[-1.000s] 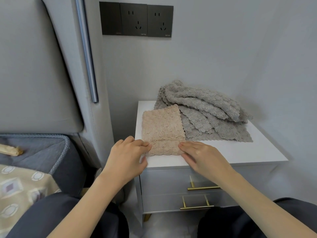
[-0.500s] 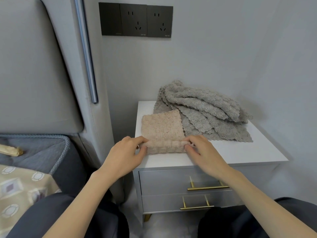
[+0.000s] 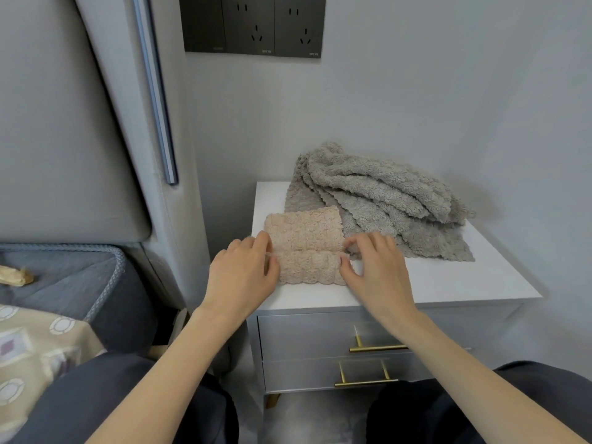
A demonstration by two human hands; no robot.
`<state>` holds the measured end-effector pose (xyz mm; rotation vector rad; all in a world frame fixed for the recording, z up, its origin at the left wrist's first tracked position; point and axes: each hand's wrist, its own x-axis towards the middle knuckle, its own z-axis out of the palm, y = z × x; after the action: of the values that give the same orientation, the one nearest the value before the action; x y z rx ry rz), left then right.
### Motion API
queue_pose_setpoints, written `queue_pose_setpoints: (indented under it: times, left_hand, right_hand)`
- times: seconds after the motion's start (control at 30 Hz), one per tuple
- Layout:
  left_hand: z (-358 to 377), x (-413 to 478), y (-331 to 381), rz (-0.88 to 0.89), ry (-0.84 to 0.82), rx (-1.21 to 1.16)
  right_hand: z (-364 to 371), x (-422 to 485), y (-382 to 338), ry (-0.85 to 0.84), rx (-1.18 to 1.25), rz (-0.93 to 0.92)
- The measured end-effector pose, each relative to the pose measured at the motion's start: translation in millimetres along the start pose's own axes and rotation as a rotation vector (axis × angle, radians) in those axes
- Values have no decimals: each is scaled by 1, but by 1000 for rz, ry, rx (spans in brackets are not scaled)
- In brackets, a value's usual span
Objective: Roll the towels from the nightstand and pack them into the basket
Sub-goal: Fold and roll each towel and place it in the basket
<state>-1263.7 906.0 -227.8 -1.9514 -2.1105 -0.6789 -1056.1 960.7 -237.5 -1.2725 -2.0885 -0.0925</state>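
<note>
A beige towel (image 3: 306,230) lies on the white nightstand (image 3: 455,283), its near end turned into a thick roll. My left hand (image 3: 243,270) grips the roll's left end with curled fingers and thumb. My right hand (image 3: 373,264) grips the roll's right end the same way. Behind and to the right lies a heap of grey towels (image 3: 381,200), partly under the beige one. No basket is in view.
The nightstand has two drawers with gold handles (image 3: 374,347). A padded headboard (image 3: 64,123) and a bed with a patterned cover (image 3: 38,347) stand to the left. Black wall sockets (image 3: 253,24) sit above. My knees are at the bottom edge.
The beige towel lay flat with both hands at its near edge. Both hands have since rolled that edge away from me, so the roll is thicker and the flat part shorter.
</note>
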Motion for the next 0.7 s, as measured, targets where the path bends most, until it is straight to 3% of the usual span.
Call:
queue_pose_setpoints:
  times: [0.17,0.27,0.53,0.7]
  left_hand:
    - [-5,-2,4,134,112,-161]
    - [-3,-5,8,214,95,-285]
    - [-5,-10,5,284,74,-207]
    - [-9,-12,-1,215,63,-193]
  right_hand:
    - [3,-1,-9,53,-43,-495]
    - [6,-4,-12,1,-95,-639]
    - [3,-7,-14,-114,-15,-512]
    - [-6,-9,-4,-122,-29,-413]
